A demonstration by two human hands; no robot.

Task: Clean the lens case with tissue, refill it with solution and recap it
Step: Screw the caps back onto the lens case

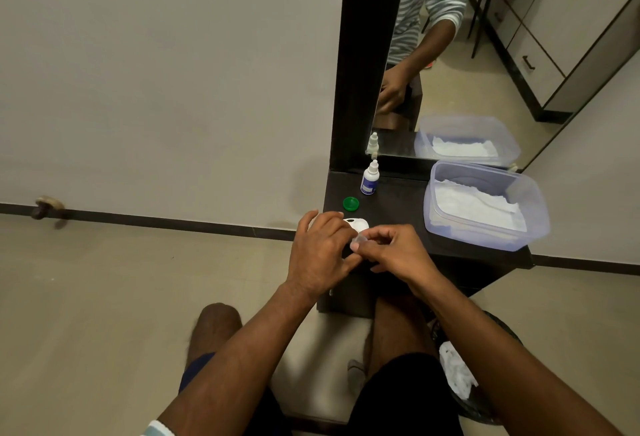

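A white lens case [356,225] lies at the front left of the dark shelf [398,207], mostly hidden behind my fingers. My left hand [320,255] rests over its left part and holds it. My right hand [394,252] pinches a small clear cap [360,239] just in front of the case. A green cap [350,203] lies loose on the shelf behind the case. The white solution bottle [370,179] with a blue label stands upright further back, near the mirror.
A clear plastic box [485,207] with white tissues sits on the shelf's right side. A mirror [485,54] rises behind the shelf. A dark bin with crumpled tissue [457,373] stands on the floor by my right leg.
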